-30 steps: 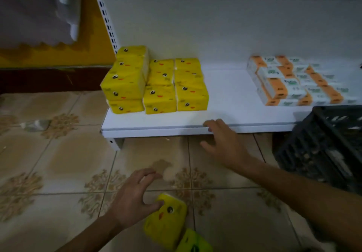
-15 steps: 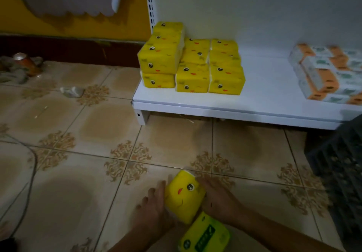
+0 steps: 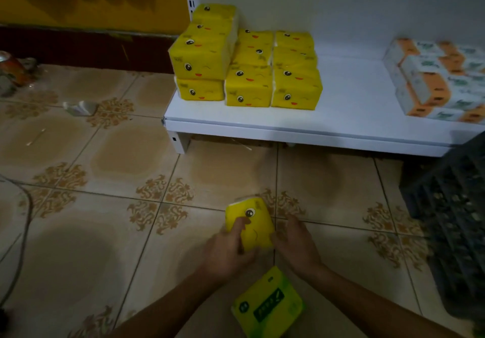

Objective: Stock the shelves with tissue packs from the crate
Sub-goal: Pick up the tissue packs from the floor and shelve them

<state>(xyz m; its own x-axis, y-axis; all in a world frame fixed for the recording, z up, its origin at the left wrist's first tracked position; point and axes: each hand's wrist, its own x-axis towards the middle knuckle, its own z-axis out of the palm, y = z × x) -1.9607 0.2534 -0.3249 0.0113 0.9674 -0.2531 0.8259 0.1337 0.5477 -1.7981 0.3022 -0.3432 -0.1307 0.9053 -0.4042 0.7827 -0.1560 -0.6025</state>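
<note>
A yellow tissue pack with a cartoon face (image 3: 256,222) is held just above the tiled floor between both hands. My left hand (image 3: 228,251) grips its left side with fingers over the front. My right hand (image 3: 296,243) holds its right side. A second yellow-green tissue pack (image 3: 267,303) lies on the floor below my wrists. Several matching yellow packs (image 3: 246,67) are stacked at the left end of the low white shelf (image 3: 301,130). The dark plastic crate (image 3: 456,222) stands at the right edge.
White-and-orange tissue packs (image 3: 438,80) sit at the shelf's right end, with bare shelf between the two groups. A crumpled wrapper (image 3: 80,107) and a can (image 3: 11,68) lie on the floor at the left. A cable (image 3: 22,232) runs along the far left.
My right hand left the shelf edge and came down to the yellow pack. Both hands now hold the pack and have lifted it slightly. The view has shifted left and down.
</note>
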